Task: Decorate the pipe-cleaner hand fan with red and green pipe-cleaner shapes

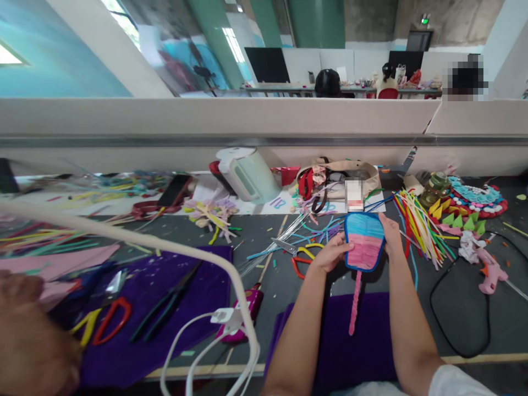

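Note:
A fan-shaped craft piece (364,242) is held up over the table, light blue above and pink below. It has a dark blue border and a fuzzy pink stem hanging from its lower edge. My left hand (333,252) is closed on its left side, thumb on the front. On the opposite side, my right hand (390,231) grips the upper right edge; its fingertips are partly hidden behind the piece. Red-and-yellow scissors (300,254) lie just left of my left hand. A bundle of colourful pipe cleaners (424,228) rests to the right of my right hand.
Another person's hand (37,335) shows blurred at lower left, near more scissors (111,316) and pliers (167,301) on purple cloth. A white cable (198,250) arches across the foreground. A pink glue gun (490,270) lies at right; a pale kettle (249,175) stands behind.

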`<action>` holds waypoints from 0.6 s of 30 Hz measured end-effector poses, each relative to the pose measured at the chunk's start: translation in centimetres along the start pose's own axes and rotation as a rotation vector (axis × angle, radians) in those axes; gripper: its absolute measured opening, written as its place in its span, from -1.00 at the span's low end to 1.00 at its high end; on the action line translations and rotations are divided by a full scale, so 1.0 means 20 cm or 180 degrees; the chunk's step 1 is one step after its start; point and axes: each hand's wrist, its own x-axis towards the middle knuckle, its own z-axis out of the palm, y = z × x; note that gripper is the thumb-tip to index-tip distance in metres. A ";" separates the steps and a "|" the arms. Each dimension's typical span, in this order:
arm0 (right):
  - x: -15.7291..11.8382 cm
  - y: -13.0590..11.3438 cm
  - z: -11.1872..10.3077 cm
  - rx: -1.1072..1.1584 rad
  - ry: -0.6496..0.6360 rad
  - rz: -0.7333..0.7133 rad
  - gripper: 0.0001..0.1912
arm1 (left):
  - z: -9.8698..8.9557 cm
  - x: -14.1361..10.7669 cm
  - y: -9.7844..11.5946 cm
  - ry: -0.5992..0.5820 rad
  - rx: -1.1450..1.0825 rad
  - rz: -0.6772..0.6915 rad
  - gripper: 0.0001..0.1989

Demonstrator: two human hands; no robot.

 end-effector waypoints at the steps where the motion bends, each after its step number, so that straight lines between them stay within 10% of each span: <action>1: 0.00 0.00 0.00 0.0027 0.0007 0.0014 -0.48 | 0.00 0.00 0.00 -0.0007 0.0010 0.0007 -0.45; 18: -0.04 -0.02 0.01 -0.0051 0.0243 -0.0170 -0.42 | -0.01 0.01 -0.01 0.0249 -0.0031 0.0065 -0.52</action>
